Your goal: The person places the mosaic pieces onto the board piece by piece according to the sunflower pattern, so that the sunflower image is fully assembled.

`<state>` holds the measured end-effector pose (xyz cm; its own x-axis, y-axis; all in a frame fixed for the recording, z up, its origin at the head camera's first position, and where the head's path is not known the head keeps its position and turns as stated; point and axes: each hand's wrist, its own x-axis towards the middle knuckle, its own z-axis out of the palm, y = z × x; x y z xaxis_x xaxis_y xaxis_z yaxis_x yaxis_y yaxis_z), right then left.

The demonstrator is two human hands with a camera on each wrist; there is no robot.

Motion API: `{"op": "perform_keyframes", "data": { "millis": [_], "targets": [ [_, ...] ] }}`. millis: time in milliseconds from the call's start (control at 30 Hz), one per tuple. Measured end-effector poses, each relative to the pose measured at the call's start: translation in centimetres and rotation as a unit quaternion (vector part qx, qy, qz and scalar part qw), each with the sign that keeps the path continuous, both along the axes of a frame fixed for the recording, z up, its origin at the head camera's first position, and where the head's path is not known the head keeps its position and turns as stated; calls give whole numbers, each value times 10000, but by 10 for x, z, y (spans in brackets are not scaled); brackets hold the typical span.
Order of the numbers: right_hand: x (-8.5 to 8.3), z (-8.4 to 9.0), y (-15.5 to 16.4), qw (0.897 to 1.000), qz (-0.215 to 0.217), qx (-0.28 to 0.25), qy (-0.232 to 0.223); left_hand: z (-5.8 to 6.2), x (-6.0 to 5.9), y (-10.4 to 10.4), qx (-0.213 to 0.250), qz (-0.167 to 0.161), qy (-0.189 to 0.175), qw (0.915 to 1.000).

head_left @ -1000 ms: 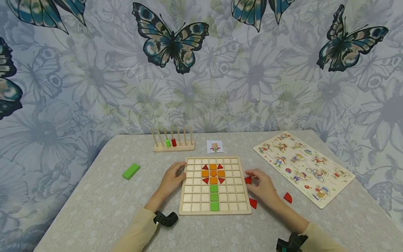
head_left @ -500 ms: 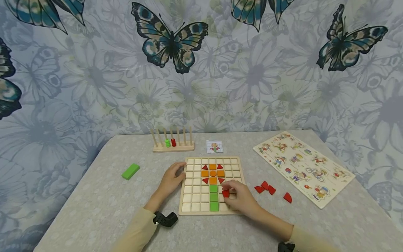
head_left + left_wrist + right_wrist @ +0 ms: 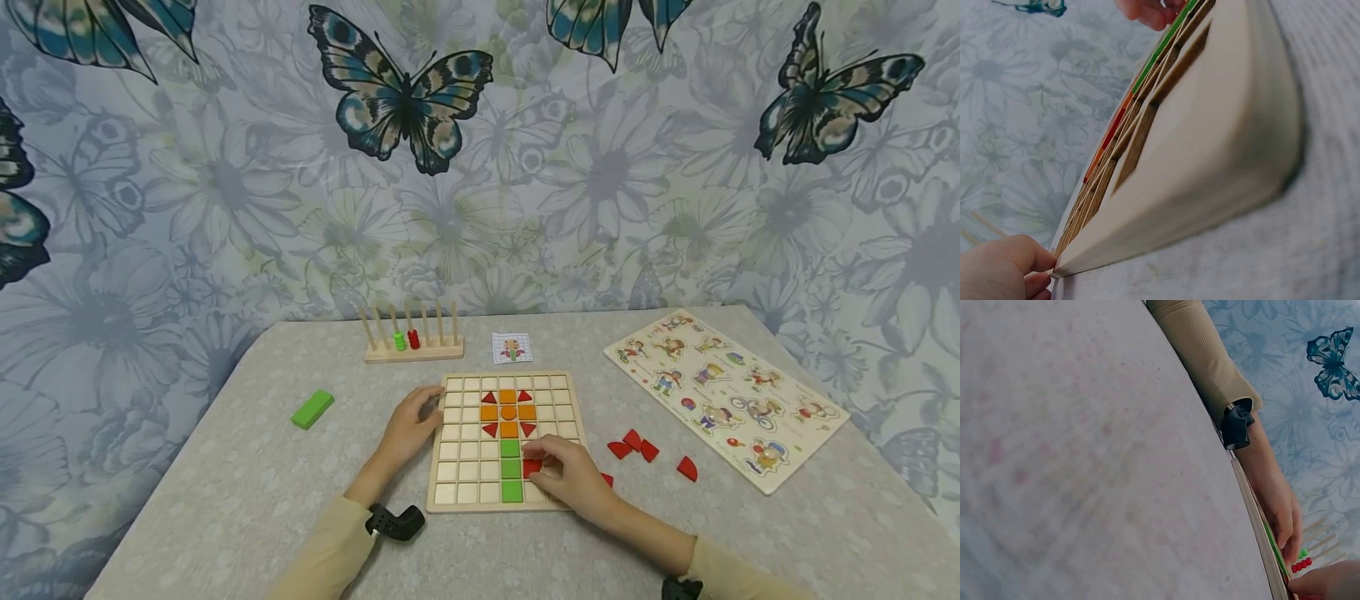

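The square wooden grid board lies flat in front of me. Orange tiles, small red triangles and a column of green squares fill some of its cells. At its upper left edge, my left hand grips the frame; thumb and fingers pinch the corner in the left wrist view. My right hand is over the board's lower right part. Its thumb and fingers pinch a red piece at the cell beside the middle green square; they partly cover its outline.
Several red quarter-circle pieces lie right of the board, one partly behind the right hand. Behind it are a small pattern card and a peg rack with beads. A green block lies left, a picture board right.
My right hand came from the red pieces beside the board onto its lower right cells, carrying one red piece, then shifted slightly left with it. The left hand stayed at the board's edge.
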<state>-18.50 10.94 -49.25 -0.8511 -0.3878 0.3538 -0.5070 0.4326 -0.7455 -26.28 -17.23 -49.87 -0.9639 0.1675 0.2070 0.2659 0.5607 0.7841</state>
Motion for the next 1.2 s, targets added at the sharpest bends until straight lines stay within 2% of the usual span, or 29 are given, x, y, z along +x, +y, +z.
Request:
{"op": "perform_keyframes", "data": {
  "millis": [267, 367, 433, 633, 800, 933, 1033, 1200],
  "targets": [
    [0, 2, 3, 9992, 393, -66, 86, -1, -1, 0, -53, 20, 140, 9999],
    [-2, 3, 8, 9987, 444, -34, 230, -1, -1, 1, -14, 9, 86, 10000],
    [-4, 4, 14, 9991, 290, 17, 303, -1, -1, 2, -12, 6, 69, 10000],
    [-8, 4, 44, 9973, -524, 223, 472, -2, 1, 3, 16, 32, -14, 10000],
    [-6, -4, 74, 9878, -1247, 443, 817, -2, 1, 2, 35, -15, 48, 10000],
    [-5, -8, 88, 9785, -1721, 699, 899, -2, 0, 1, -10, -3, 66, 10000],
    [-6, -7, 92, 9746, -1927, 799, 819, -1, 1, 0, 6, -5, 40, 10000],
    [-4, -4, 93, 9736, -2075, 727, 618, -1, 1, 0, 32, -23, -17, 10000]
  ]
}}
